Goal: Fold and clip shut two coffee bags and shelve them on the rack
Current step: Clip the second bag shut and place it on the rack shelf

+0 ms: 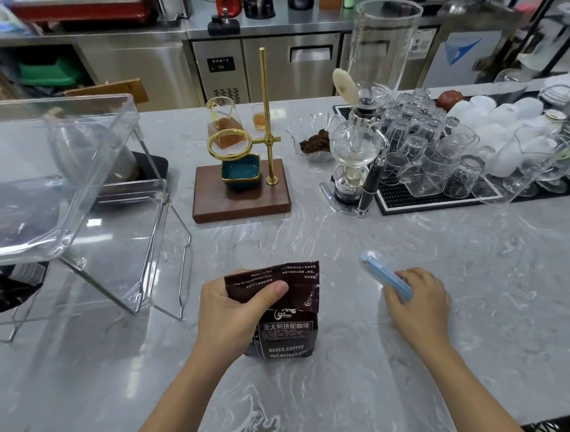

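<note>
A dark brown coffee bag (pixel 285 336) stands upright on the marble counter (pixel 402 351) in front of me. Its top is folded over toward me. My left hand (pixel 234 308) grips the folded top, thumb pressed on the flap. To the right, my right hand (pixel 417 303) is closed around a light blue sealing clip (pixel 384 274), whose far end sticks out toward the upper left, just above the counter. At the far left, a second dark bag (pixel 9 285) lies on the lower level of the clear acrylic rack (pixel 82 181).
A wooden-based brass drip stand (pixel 242 188) stands behind the bag. A siphon brewer (pixel 354 160) and a black mat with several upturned glasses (pixel 436 163) fill the right rear. A glass dish of coffee grounds (pixel 314 142) sits between them.
</note>
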### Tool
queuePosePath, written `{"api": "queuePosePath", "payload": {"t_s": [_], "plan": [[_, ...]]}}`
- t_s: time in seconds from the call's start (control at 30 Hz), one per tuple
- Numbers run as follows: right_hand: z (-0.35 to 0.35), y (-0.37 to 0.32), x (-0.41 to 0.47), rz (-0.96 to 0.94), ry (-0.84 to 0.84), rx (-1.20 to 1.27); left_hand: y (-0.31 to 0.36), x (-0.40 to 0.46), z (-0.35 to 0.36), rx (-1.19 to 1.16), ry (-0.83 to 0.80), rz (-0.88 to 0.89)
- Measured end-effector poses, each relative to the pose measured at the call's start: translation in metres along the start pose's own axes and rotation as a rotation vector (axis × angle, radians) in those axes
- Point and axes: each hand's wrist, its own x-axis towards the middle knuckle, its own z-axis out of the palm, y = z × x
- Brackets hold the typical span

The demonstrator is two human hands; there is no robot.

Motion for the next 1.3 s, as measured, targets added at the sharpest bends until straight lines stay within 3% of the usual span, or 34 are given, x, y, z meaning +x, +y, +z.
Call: {"api": "queuePosePath", "payload": {"t_s": [0.27,0.53,0.9,1.07,1.3], "plan": [[0.0,-0.001,0.002,-0.01,0.022,0.096,-0.001,-0.001,-0.002,-0.033,-0.018,0.02],[-0.025,-0.035,-0.002,0.087,-0.15,0.597,-0.005,0.001,-0.004,-0.024,-0.02,0.015],[-0.072,-0.095,-0.007,-0.032,-0.265,0.944,-0.01,-0.001,-0.009,0.041,-0.025,0.039],[-0.083,-0.106,-0.005,0.005,-0.358,1.157,-0.008,-0.001,-0.008,0.032,-0.009,0.039],[-0.073,-0.121,-0.008,0.021,-0.658,1.027,-0.01,0.0,-0.008,0.029,-0.04,0.047]]}}
